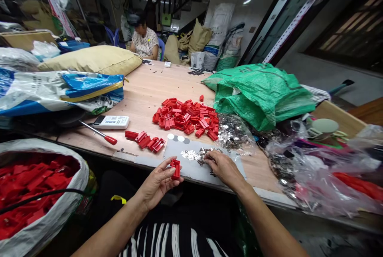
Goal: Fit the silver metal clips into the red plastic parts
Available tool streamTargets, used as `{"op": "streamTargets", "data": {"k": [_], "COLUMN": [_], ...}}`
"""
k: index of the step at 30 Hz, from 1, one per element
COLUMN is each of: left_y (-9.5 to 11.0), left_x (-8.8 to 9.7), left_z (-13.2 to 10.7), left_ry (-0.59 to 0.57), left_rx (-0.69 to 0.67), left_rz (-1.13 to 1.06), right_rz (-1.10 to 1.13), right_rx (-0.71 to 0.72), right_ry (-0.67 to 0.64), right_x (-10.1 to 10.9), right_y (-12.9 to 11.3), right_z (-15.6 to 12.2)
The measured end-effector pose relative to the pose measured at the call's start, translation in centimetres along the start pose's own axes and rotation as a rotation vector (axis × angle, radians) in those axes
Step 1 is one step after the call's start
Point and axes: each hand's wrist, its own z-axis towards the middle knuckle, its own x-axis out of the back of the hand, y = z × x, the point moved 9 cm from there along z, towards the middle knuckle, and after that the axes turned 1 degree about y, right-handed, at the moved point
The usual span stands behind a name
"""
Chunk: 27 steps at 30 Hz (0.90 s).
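Observation:
My left hand [160, 179] holds a small red plastic housing [175, 169] between thumb and fingers, its hollow side facing up, just off the table's front edge. On the grey sheet [187, 169] my right hand [223, 165] reaches into a pile of small shiny metal pieces [191, 155], fingertips pinched together; whether a piece is between them is hidden. A short row of red housings [145, 140] lies to the left of the sheet. Behind it spreads a large heap of red housings [187, 115].
A clear bag of metal pieces [235, 131] and a green woven sack [266, 93] lie right. At left are a red-handled lever [101, 133], a white device [112, 122] and an open sack [82, 169] full of red parts. Another person [146, 44] sits across the table.

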Motion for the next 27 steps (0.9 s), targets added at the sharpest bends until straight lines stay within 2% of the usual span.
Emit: {"op": "streamTargets", "data": {"k": [7,17,23,27], "left_y": [-0.1,0.0,-0.2,-0.5], "left_x": [-0.2,-0.2,0.4,0.5], "left_z": [-0.1,-0.3,-0.1,0.0], "left_ry": [-0.028,-0.034,0.000,0.016], "left_rx": [0.009,0.003,0.011,0.020], "left_rz": [-0.014,-0.014,-0.046,-0.068], "right_rz": [0.011,-0.005,-0.039,-0.027], "right_rx": [0.022,-0.009,-0.009,-0.045], "right_ry": [0.005,0.072,0.120,0.101], "right_x": [-1.3,-1.9,-1.2,-1.0], "right_y": [-1.1,-1.8,-1.6,-0.9], "right_z": [-0.9,-1.8,-2.5,-2.3]}}
